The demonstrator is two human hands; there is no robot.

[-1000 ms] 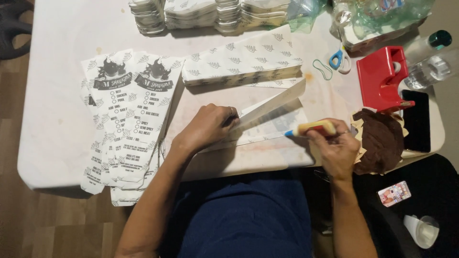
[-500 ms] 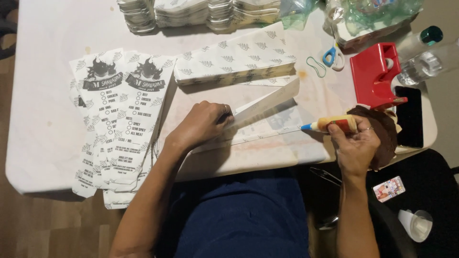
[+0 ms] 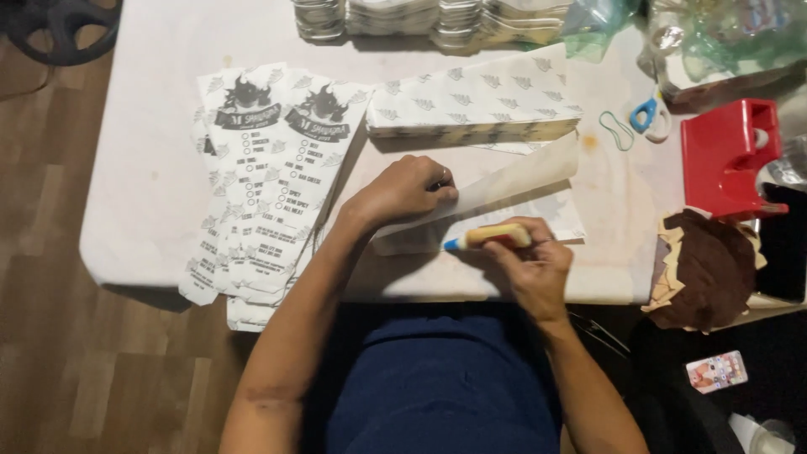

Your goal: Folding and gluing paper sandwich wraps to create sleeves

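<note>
My left hand point(image 3: 409, 189) presses down on a folded flap of a white paper sheet point(image 3: 513, 181) lying on the table, fingers curled at the fold. A yellow glue stick with a blue tip point(image 3: 489, 237) is gripped in my right hand point(image 3: 528, 262), its tip pointing left at the sheet's near edge, just below my left hand. Behind the sheet lies a stack of leaf-patterned paper point(image 3: 475, 105).
Overlapping printed paper bags point(image 3: 265, 181) hang over the table's front left edge. A red tape dispenser point(image 3: 727, 155), scissors point(image 3: 651, 113) and a green rubber band point(image 3: 616, 130) sit at right. Stacks of paper point(image 3: 437, 15) line the far edge of the white table point(image 3: 143, 151).
My right hand has carried the glue stick leftward from the table's right side to the sheet's near edge. My left hand stays on the fold.
</note>
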